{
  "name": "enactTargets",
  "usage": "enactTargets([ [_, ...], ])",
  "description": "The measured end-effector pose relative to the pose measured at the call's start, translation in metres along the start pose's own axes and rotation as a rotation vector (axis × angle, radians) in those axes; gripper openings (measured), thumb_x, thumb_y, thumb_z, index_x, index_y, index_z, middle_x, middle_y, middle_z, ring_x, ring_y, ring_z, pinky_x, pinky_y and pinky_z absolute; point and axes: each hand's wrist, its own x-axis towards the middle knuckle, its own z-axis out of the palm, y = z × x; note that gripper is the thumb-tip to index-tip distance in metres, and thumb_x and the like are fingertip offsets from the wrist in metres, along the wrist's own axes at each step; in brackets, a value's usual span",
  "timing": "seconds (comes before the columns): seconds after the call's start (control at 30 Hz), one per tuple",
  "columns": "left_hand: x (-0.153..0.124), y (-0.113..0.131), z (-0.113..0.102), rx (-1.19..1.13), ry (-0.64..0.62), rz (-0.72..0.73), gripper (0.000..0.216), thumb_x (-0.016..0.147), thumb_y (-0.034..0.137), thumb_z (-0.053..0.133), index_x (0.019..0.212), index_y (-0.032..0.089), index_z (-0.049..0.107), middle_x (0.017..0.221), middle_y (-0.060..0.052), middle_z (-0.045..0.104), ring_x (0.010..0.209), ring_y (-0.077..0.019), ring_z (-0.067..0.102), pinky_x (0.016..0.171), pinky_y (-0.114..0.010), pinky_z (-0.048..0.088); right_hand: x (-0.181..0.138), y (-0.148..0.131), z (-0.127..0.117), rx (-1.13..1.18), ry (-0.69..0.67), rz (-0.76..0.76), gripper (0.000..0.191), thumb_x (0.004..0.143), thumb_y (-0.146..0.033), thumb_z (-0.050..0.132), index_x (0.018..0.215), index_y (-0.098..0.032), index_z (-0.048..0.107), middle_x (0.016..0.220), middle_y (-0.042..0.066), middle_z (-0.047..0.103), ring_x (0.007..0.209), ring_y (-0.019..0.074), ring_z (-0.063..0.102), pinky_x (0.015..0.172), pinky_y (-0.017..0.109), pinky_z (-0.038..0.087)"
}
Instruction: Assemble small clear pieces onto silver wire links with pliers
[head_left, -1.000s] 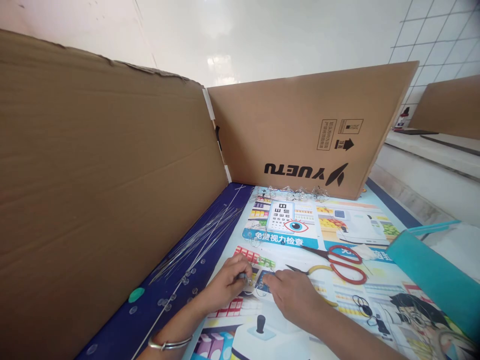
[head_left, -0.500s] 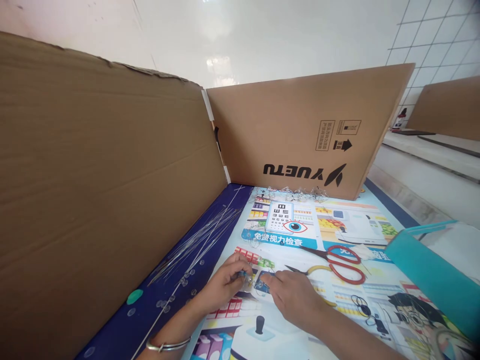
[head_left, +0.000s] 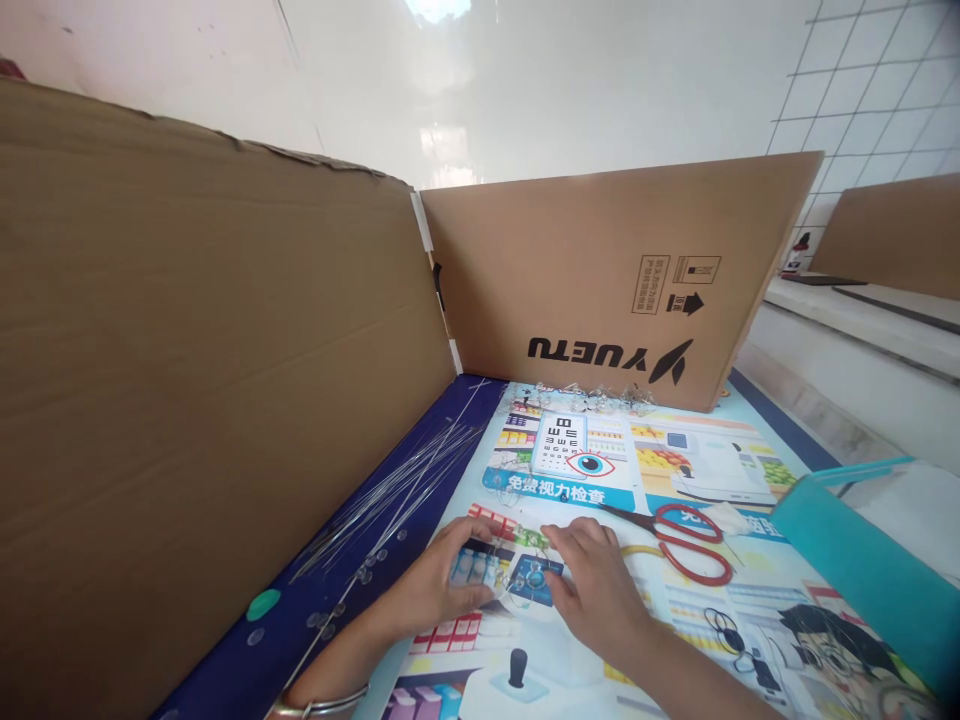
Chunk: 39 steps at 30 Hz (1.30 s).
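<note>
My left hand (head_left: 442,580) rests low over the printed sheet, thumb and fingers apart in a curve. Opposite it, my right hand (head_left: 596,585) has its thumb and forefinger spread. Between the two lies a small piece of clear beads on thin wire (head_left: 529,578), beside or touching the fingertips; its exact outline is hard to make out against the print. Red-handled scissors (head_left: 694,545) lie beyond my right hand. A yellow handle (head_left: 643,550) of another tool shows next to them, the rest hidden by my right hand.
Cardboard panels (head_left: 225,400) stand at left and back. Thin wires (head_left: 397,485) and loose clear beads (head_left: 364,575) lie on the blue strip, near a green disc (head_left: 263,604). Beaded wire pieces (head_left: 592,398) line the back panel. A teal case (head_left: 862,570) is at right.
Both hands have loosened from a close pinch around the beaded wire piece, and their fingers have spread. More of the beads shows. My right hand now covers the second tool's dark tip.
</note>
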Motion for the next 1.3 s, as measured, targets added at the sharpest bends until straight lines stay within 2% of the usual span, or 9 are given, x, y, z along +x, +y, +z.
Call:
enactTargets([
  [0.17, 0.001, -0.006, 0.0, -0.01, -0.026, -0.072, 0.054, 0.065, 0.024, 0.073, 0.112, 0.02, 0.047, 0.116, -0.009, 0.052, 0.106, -0.0247, 0.048, 0.091, -0.035, 0.037, -0.001, -0.001, 0.0, 0.006, -0.087, -0.015, 0.054, 0.077, -0.018, 0.051, 0.129, -0.023, 0.036, 0.108, 0.007, 0.054, 0.101, 0.0231, 0.041, 0.084, 0.037, 0.032],
  [0.4, 0.001, -0.013, 0.002, 0.044, 0.004, -0.096, 0.049, 0.063, 0.026, 0.075, 0.105, 0.018, 0.051, 0.11, -0.007, 0.055, 0.102, -0.0234, 0.05, 0.088, -0.033, 0.038, -0.001, 0.002, 0.002, -0.002, -0.149, 0.039, 0.052, 0.078, -0.024, 0.052, 0.128, -0.026, 0.038, 0.106, 0.007, 0.052, 0.097, 0.0222, 0.043, 0.083, 0.035, 0.032],
  [0.8, 0.002, -0.005, 0.005, 0.077, 0.044, -0.131, 0.047, 0.063, 0.023, 0.074, 0.105, 0.019, 0.053, 0.107, -0.006, 0.056, 0.102, -0.0232, 0.05, 0.089, -0.033, 0.038, 0.0, -0.002, 0.002, 0.04, -0.172, 0.029, 0.051, 0.078, -0.024, 0.051, 0.127, -0.026, 0.039, 0.105, 0.006, 0.054, 0.098, 0.0225, 0.042, 0.084, 0.036, 0.029],
  [1.13, 0.005, -0.004, 0.003, -0.004, 0.119, -0.161, 0.04, 0.071, 0.018, 0.065, 0.108, 0.02, 0.053, 0.112, -0.005, 0.057, 0.105, -0.0214, 0.052, 0.091, -0.03, 0.039, -0.001, -0.001, 0.001, 0.084, -0.173, 0.021, 0.05, 0.078, -0.025, 0.051, 0.127, -0.027, 0.04, 0.104, 0.005, 0.054, 0.093, 0.0221, 0.043, 0.082, 0.036, 0.03],
  [1.3, 0.005, -0.01, 0.003, 0.013, 0.177, -0.188, 0.033, 0.073, 0.018, 0.06, 0.106, 0.019, 0.055, 0.11, -0.006, 0.059, 0.103, -0.0223, 0.053, 0.089, -0.032, 0.04, -0.002, -0.003, -0.001, 0.148, -0.153, 0.014, 0.045, 0.078, -0.019, 0.051, 0.122, -0.029, 0.044, 0.099, 0.002, 0.057, 0.09, 0.0203, 0.045, 0.08, 0.034, 0.032],
])
